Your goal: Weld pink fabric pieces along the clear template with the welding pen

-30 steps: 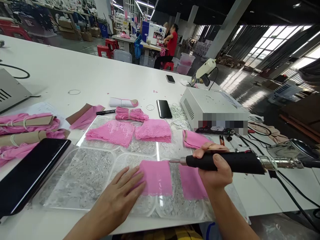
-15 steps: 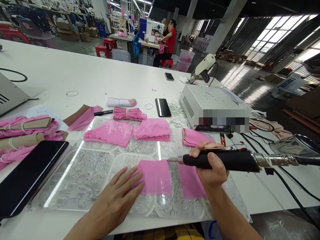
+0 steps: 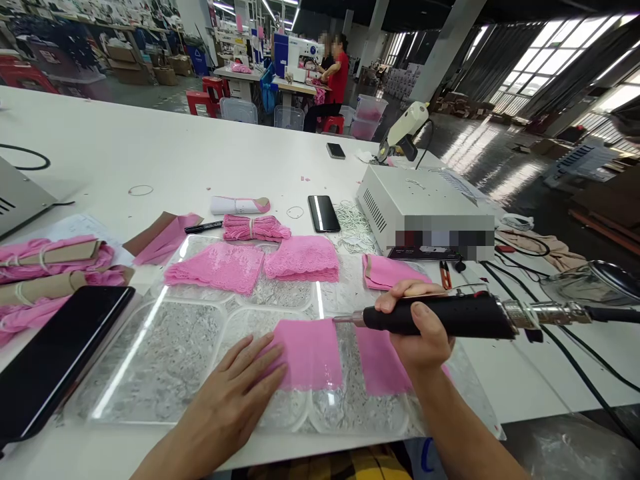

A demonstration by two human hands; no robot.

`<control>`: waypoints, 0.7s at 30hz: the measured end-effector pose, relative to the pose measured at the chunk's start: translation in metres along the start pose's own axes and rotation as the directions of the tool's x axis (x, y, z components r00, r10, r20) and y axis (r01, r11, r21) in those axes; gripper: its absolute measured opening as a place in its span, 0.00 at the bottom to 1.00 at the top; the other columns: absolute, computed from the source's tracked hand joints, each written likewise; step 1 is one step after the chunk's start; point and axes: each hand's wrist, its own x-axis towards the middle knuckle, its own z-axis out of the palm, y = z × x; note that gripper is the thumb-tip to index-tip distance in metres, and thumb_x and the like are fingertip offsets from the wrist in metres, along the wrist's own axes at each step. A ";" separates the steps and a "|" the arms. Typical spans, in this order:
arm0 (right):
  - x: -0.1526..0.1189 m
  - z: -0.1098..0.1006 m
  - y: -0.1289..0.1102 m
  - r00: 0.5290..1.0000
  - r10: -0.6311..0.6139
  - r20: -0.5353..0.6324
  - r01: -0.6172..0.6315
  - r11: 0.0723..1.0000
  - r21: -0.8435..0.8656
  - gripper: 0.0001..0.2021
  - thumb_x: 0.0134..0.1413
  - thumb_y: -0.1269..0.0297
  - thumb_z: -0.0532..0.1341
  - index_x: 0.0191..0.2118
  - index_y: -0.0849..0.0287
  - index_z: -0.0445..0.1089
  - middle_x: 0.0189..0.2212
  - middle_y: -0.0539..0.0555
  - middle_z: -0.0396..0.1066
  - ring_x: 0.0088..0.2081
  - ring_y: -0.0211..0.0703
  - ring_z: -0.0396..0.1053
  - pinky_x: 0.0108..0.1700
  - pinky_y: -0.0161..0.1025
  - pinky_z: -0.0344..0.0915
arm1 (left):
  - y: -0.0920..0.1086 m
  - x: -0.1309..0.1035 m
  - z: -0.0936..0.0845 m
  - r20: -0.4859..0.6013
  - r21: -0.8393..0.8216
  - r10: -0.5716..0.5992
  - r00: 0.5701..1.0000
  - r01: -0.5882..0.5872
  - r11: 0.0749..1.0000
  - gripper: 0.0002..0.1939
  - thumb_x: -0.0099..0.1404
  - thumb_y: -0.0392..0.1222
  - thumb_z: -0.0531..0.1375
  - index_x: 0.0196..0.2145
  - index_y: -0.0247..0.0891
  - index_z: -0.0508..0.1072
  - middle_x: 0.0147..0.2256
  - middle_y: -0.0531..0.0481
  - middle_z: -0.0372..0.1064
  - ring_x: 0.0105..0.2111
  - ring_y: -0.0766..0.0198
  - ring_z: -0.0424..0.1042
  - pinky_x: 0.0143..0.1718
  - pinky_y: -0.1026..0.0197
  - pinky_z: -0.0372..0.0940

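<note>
My left hand (image 3: 240, 387) lies flat with its fingers stretched over the left part of a pink fabric piece (image 3: 313, 357) on the clear, grey-flecked plastic work surface (image 3: 165, 360). In my right hand (image 3: 423, 333) is a black-handled corded tool (image 3: 440, 317) with a slim metal tip, held level and pointing left. The tip meets the upper right corner of that fabric piece; whether it presses on it I cannot tell. A second pink piece (image 3: 380, 360) lies to the right, partly hidden by my right hand. Behind are two stacks of pink lace pieces (image 3: 215, 267) (image 3: 303, 259).
A folded pink piece (image 3: 390, 272) and a grey metal box (image 3: 385, 193) sit at the right, with black cables (image 3: 565, 347). Several phones lie about, one large (image 3: 60, 353) at the left beside pink bundles (image 3: 55, 257). People work at a sewing machine (image 3: 303, 53) beyond the table.
The view has shifted slightly. Both hands, the tool and the pink fabric piece keep nearly the same places relative to one another.
</note>
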 end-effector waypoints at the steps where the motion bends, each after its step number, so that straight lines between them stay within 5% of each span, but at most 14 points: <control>1: 0.000 0.000 0.001 1.000 -0.003 0.004 0.003 1.000 -0.003 0.03 0.48 0.67 0.59 0.31 0.57 0.68 0.29 0.48 0.66 0.23 0.36 0.69 0.29 0.41 0.69 | 0.000 0.001 -0.001 0.000 0.000 0.005 1.000 -0.005 1.000 0.18 0.68 0.29 0.52 0.52 0.36 0.72 0.57 0.46 0.66 0.65 0.54 0.52 0.66 0.49 0.49; 21: -0.007 -0.014 -0.014 0.990 0.090 0.108 -0.097 0.993 0.067 0.06 0.46 0.63 0.60 0.32 0.57 0.69 0.28 0.50 0.66 0.21 0.35 0.66 0.24 0.40 0.68 | 0.003 0.003 -0.004 0.000 -0.011 -0.016 1.000 0.016 1.000 0.19 0.67 0.28 0.52 0.53 0.37 0.71 0.56 0.44 0.67 0.64 0.53 0.54 0.63 0.47 0.54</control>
